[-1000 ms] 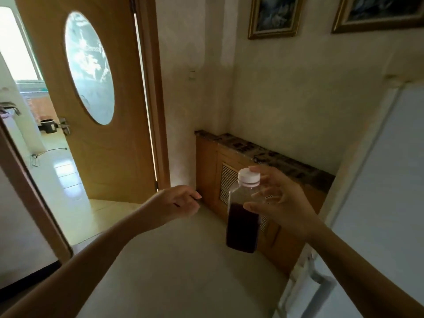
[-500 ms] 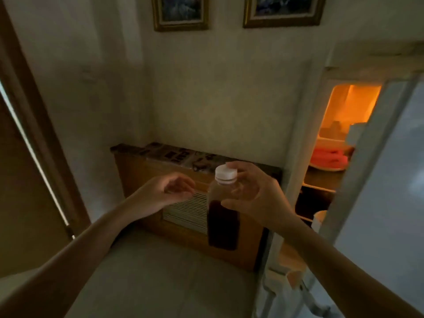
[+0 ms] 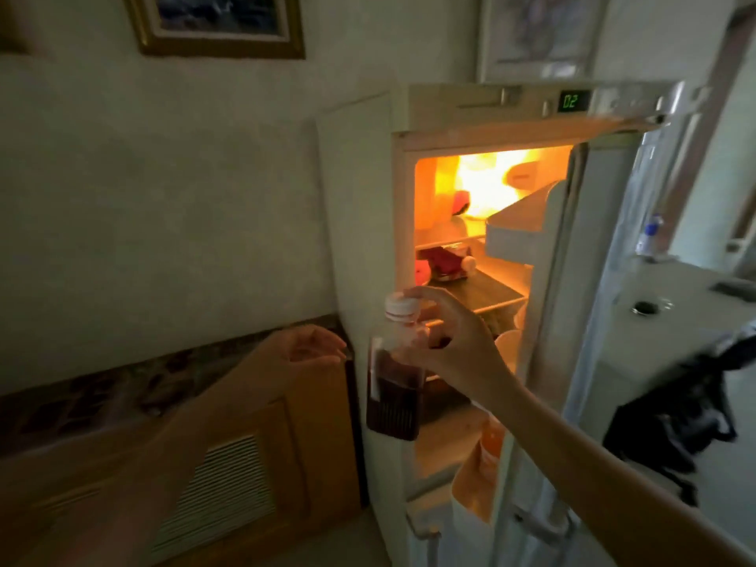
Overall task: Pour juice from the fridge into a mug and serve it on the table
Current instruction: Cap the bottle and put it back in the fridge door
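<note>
Presently, head view only.
Right hand (image 3: 452, 341): wrapped round the neck and shoulder of the juice bottle (image 3: 394, 386), fingertips by the cap, forearm reaching in from lower right.
Juice bottle: clear plastic, white cap (image 3: 400, 306), dark red-brown liquid filling the lower part; held upright in the air, just in front of the left edge of the fridge opening, touching no shelf.
Left hand (image 3: 304, 347): loose, fingers half curled, palm toward the bottle, grasping nothing; just left of the bottle and apart from it.
Fridge (image 3: 360, 223): pale cabinet, interior lit orange; green display (image 3: 570, 101) on the top strip reading "02".
Fridge door (image 3: 560, 321): swung open to the right, white door bin (image 3: 517, 235) near the top, an orange item in a lower door pocket, blurred.
Fridge shelves: red items (image 3: 444, 261) on the middle shelf, too blurred to name.
Wooden cabinet (image 3: 253, 464): low, left of the fridge, slatted vent (image 3: 221, 489) in its front, dark stone-patterned top.
Wall: framed picture (image 3: 221, 24) upper left, gold frame.
Far right: pale desk (image 3: 675, 304) with a small bottle (image 3: 649, 235) standing on it; dark bag (image 3: 679, 407) hanging below its edge.
Mug: out of frame.
</note>
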`<state>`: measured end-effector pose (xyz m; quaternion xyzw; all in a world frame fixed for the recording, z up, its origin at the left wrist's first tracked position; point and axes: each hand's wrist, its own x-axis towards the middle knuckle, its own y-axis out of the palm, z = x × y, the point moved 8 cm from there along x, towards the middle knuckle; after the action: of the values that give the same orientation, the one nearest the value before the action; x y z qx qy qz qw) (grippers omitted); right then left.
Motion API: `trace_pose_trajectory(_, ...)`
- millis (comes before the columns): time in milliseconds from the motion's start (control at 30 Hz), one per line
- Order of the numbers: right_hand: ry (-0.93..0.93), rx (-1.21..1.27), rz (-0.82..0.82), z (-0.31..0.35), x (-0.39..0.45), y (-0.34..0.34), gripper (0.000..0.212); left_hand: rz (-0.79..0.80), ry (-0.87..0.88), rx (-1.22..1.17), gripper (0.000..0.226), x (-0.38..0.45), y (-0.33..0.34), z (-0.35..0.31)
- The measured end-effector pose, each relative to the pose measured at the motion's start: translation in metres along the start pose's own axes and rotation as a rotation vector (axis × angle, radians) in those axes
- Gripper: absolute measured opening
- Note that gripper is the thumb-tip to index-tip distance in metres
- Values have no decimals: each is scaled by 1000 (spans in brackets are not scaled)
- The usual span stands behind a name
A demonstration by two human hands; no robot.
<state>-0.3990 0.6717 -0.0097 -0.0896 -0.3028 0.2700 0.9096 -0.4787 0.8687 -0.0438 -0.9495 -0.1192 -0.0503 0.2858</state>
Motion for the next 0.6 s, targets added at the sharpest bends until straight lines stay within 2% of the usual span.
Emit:
trace_pose_trajectory(100, 54, -46, -158, -15, 4, -22, 62, 114, 28, -63, 19, 34, 26, 14)
trace_pose_trajectory(200, 94, -85, -222, -28, 6, -35, 65, 227, 76, -128, 17, 68, 50, 12)
trace_pose_trajectory(333, 116, -198, -295, -32, 5, -44, 67, 321, 141, -185, 54, 101, 80, -3)
trace_pose_trajectory(467, 152, -246, -336, -35, 0, -57, 63, 477, 267, -143, 77, 122, 113, -22)
trace_pose_trajectory(600, 200, -298, -432, -40, -4, -75, 64, 642, 407, -154, 74, 149, 144, -46)
